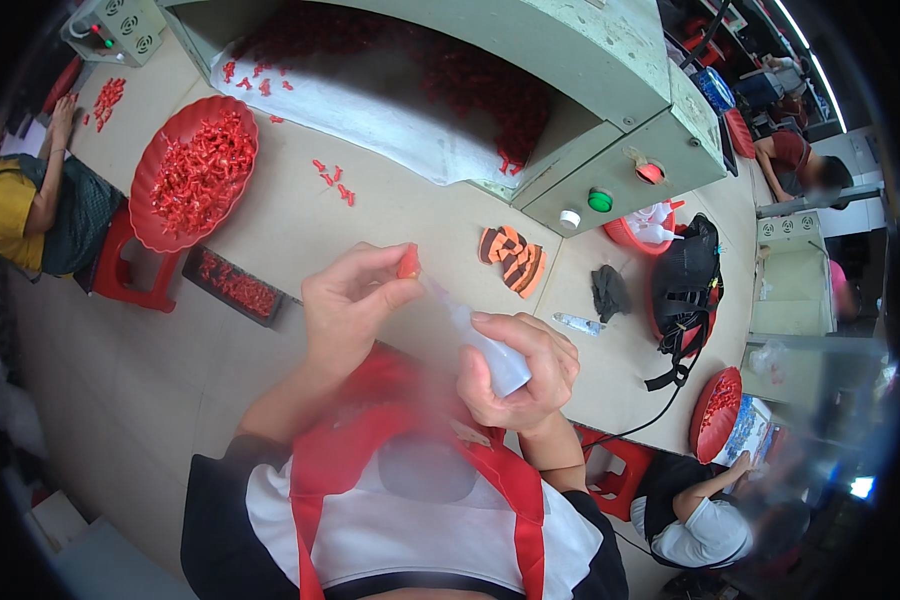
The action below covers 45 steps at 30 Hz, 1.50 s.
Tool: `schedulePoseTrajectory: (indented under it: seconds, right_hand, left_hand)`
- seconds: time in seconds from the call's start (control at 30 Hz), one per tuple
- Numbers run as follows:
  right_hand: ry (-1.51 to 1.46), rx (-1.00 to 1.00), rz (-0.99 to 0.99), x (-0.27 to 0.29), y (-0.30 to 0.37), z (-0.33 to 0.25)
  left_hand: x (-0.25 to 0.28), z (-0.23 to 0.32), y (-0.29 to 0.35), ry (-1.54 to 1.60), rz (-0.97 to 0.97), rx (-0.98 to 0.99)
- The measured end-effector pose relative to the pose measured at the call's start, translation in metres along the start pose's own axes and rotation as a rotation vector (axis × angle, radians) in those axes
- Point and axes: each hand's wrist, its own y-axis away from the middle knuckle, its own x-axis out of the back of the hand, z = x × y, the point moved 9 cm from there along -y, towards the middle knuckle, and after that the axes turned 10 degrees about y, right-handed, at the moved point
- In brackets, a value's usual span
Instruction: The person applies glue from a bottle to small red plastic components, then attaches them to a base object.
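Observation:
Between thumb and fingertips, my left hand [355,295] pinches a small red plastic piece [408,262], held up over the near side of the bench. My right hand [525,370] is wrapped round a whitish squeeze bottle [500,362], whose narrow nozzle [440,295] points up and left toward the piece. A hazy blur covers part of the nozzle, so I cannot tell whether its tip touches the piece. Several similar red pieces [334,180] lie loose on the bench beyond my left hand.
A red basin [153,165] heaped with red pieces stands left, above a dark tray [232,285]. Ahead is a green-grey machine [610,165] with a paper-lined opening. Striped cloth [513,258], a dark rag [610,293] and a black bag [685,280] lie right. Co-workers sit on both sides.

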Motion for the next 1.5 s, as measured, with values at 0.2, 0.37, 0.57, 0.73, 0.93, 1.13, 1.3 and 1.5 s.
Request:
schedulePoseTrajectory:
  seconds: [0.2,0.37,0.57,0.73,0.93,1.13,1.3,1.5]
  right_hand:
    - [-0.011,-0.005,-0.023,-0.001,0.000,0.000]
    - [-0.062,-0.024,-0.033,-0.002,-0.001,0.001]
    - [-0.059,-0.022,-0.039,-0.001,-0.002,0.000]
    - [-0.063,-0.039,-0.037,-0.002,-0.002,0.003]
    - [-0.068,-0.083,-0.035,-0.009,-0.001,0.010]
    - [-0.667,-0.850,-0.381,-0.109,0.021,0.082]
    - [-0.142,-0.687,-0.585,-0.216,0.001,0.136]
    - [0.303,-0.373,-0.677,-0.250,-0.032,0.129]
  left_hand:
    - [0.002,-0.001,0.001,-0.013,0.002,0.002]
    - [0.001,-0.001,0.001,0.020,-0.005,0.018]
    - [-0.001,-0.002,0.001,0.001,-0.018,0.025]
    - [-0.002,0.000,0.000,-0.014,-0.018,-0.007]
    - [0.006,0.001,0.000,0.002,0.009,0.004]
    - [0.072,0.004,0.000,-0.107,0.211,-0.003]
    - [0.094,0.015,0.010,-0.050,0.263,-0.014]
    - [0.109,0.017,0.013,-0.064,0.311,-0.019]
